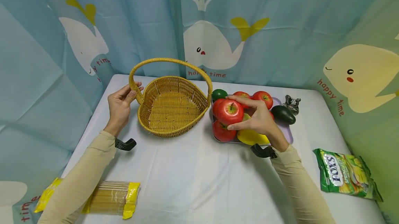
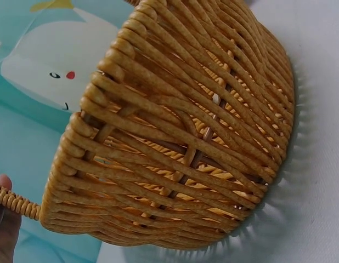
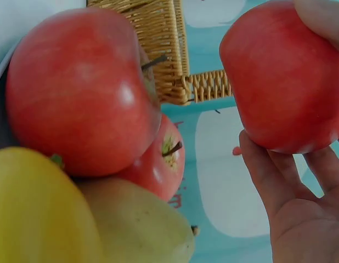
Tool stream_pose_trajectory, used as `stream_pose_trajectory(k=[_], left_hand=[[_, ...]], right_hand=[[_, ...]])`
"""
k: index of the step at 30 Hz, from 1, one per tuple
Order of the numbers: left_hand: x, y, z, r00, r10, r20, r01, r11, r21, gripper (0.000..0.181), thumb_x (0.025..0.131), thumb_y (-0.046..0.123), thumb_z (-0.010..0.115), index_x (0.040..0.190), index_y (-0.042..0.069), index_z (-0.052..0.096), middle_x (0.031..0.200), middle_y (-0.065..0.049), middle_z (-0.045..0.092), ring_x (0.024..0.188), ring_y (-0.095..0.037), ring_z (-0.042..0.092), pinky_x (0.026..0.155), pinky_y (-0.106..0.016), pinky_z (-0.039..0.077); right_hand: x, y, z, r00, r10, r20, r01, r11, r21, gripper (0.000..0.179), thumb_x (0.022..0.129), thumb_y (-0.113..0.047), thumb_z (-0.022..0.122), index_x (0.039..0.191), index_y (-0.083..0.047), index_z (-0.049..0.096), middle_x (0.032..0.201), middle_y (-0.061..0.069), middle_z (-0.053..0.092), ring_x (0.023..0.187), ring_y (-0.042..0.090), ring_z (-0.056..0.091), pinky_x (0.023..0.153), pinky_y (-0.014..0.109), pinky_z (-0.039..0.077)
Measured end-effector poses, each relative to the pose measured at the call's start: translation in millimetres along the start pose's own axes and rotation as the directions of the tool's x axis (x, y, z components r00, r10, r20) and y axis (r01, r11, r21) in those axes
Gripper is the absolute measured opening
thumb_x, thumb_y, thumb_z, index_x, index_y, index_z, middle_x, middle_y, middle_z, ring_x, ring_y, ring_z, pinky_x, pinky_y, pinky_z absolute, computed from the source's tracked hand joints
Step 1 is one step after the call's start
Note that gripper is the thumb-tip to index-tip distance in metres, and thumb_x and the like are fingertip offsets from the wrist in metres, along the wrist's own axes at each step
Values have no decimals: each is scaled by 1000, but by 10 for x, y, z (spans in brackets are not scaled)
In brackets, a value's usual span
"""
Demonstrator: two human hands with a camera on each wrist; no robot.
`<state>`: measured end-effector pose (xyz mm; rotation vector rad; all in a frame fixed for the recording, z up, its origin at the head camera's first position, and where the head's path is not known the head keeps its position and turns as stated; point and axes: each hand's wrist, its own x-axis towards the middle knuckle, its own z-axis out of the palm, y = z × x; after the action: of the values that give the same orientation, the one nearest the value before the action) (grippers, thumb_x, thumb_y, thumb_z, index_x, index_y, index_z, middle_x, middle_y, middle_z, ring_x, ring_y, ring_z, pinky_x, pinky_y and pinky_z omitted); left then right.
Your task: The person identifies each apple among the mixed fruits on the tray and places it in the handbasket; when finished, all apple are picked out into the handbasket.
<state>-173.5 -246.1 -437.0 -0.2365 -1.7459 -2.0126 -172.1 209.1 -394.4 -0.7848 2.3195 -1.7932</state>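
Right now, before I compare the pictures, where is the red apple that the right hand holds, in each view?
Head: the red apple is just right of centre, held in the right hand.
Left wrist: it is not in this picture.
Right wrist: it is at the upper right, above the palm.
Shared landmark: the wicker basket, left of the held apple in the head and right wrist views, and filling much of the left wrist view.

The white table (image 1: pixel 199 182) bore a basket (image 1: pixel 174 113); right of it, a tray (image 1: pixel 286 133) (lilac), dark packet (image 1: pixel 292 104), green bag (image 1: pixel 347 174); nearer-left, pasta (image 1: pixel 109 198).
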Motion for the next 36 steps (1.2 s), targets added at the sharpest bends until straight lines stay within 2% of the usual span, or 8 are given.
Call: stream_pose_trajectory(k=[7,16,30,36], left_hand=[[-3,-1,-2,1000,-4,-1,4,1000,-11,37,104,1,63,133,-22,60,119,-4,79,107,-17,79,97,-28,63],[-9,3,-3,1000,-14,-11,14,1000,0,35,104,0,64,133,-18,63,119,-5,79,107,-17,79,97,-27,63],[-10,5,2,1000,-24,-9,24,1000,-16,31,104,3,65,132,-8,70,121,-6,79,112,-25,78,96,-29,63],[-13,2,2,1000,-24,-12,24,1000,-19,32,104,3,65,133,-9,69,121,-6,79,112,-24,78,96,-29,63]], right_hand=[[34,-56,74,1000,-6,25,6,1000,-25,88,62,5,101,142,-14,69,136,4,72,120,21,70,99,29,62],[136,-86,181,998,-38,58,39,999,-21,89,61,3,102,142,-16,70,135,4,73,121,21,70,99,32,63],[212,-146,354,990,-67,127,63,997,35,88,62,5,100,143,-13,69,137,4,72,123,23,68,98,36,64],[264,-175,461,983,-98,155,101,995,-12,90,62,-2,103,144,-16,68,143,6,69,129,20,65,100,34,63]])
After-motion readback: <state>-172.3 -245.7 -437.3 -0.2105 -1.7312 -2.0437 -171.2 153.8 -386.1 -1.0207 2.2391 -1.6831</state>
